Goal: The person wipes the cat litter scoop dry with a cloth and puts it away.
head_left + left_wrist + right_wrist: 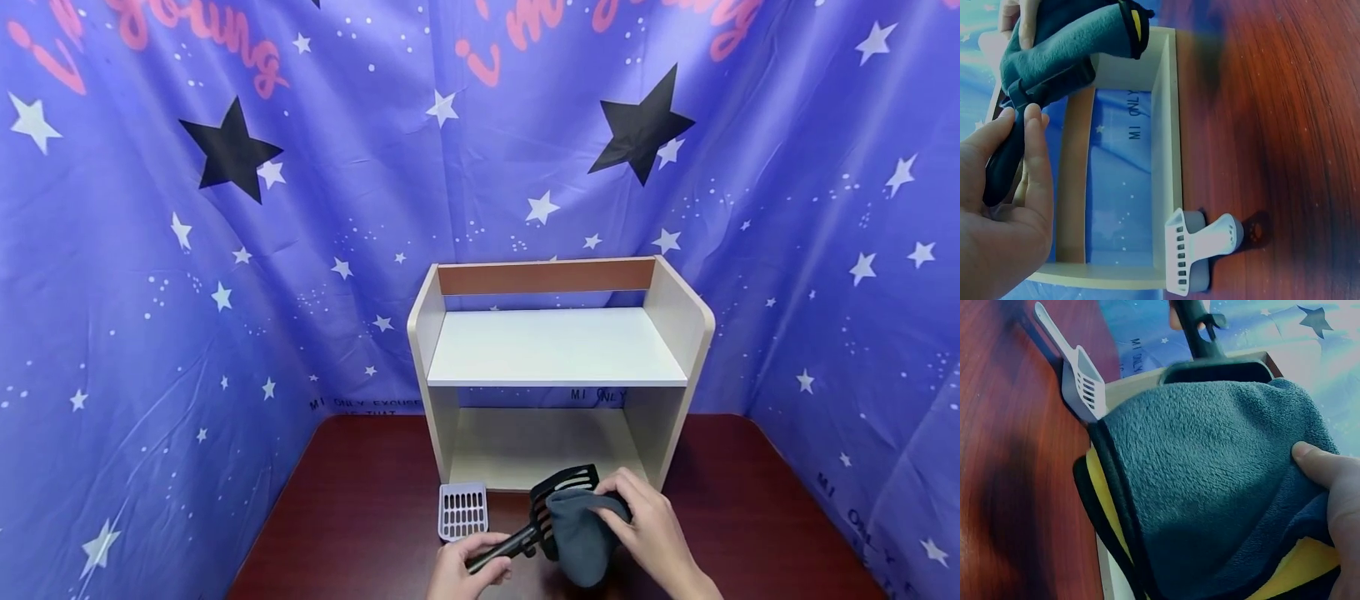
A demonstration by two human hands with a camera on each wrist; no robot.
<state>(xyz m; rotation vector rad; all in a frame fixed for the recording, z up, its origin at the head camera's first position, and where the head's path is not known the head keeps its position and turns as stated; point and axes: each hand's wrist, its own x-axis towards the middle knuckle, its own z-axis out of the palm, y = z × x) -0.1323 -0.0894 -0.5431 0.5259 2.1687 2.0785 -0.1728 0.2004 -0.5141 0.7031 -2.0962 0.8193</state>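
My left hand (461, 568) grips the handle of a black slotted litter scoop (538, 504), held up in front of the shelf with its slotted head tilted to the right. My right hand (651, 523) pinches a dark grey-green cloth (581, 537) with its thumb and fingers, against the scoop's head. The cloth drapes over part of the head and hides it. In the right wrist view, the cloth (1210, 469) is folded, with black edging and a yellow underside. Around the black handle (1007, 159), the left fingers are curled in the left wrist view.
A small two-tier shelf (555, 346) with a white upper board stands on the dark red table (337, 517). At its front left corner is a pale slotted litter scoop (462, 510) with a grey holder (1199, 275). Blue star-printed curtain (360, 208) encloses the table's back and sides.
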